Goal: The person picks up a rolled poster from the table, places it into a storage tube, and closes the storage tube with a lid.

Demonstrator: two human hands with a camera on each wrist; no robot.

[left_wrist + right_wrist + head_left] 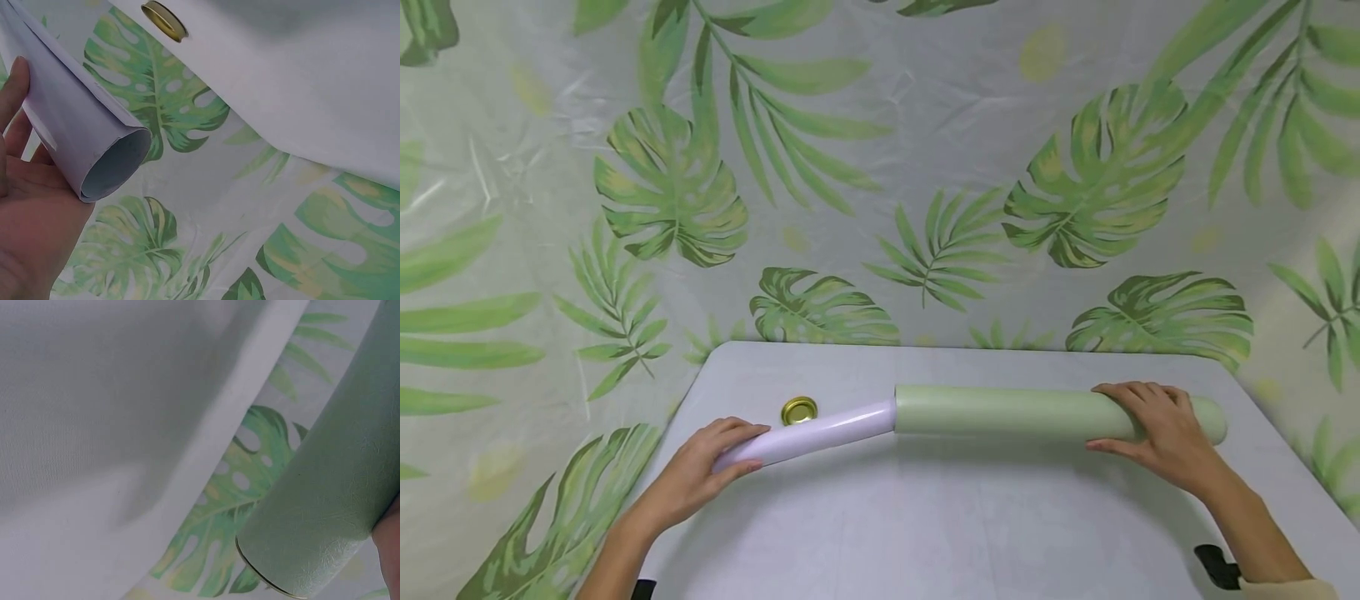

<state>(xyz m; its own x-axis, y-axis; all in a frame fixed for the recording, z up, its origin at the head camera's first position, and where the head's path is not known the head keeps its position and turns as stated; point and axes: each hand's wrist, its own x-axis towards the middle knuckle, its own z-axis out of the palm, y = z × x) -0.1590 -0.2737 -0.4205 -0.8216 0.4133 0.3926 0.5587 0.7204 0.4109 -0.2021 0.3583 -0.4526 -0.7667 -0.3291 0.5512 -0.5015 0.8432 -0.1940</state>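
Head view: your left hand, part-closed, holds the glossy lilac paper-like roll, your right hand, spread wider, clasps the pale-green cylindrical tube, and roll meets tube mouth at a slant, so pushing could crease it, the round gold metal lid lying beyond.

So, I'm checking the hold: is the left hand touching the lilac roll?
Touching: the head view shows the left hand holding the lilac roll between its fingers and thumb.

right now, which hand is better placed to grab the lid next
Likely the left hand: the gold lid lies nearer it, beyond its lavender roll; the right hand holds the green tube.
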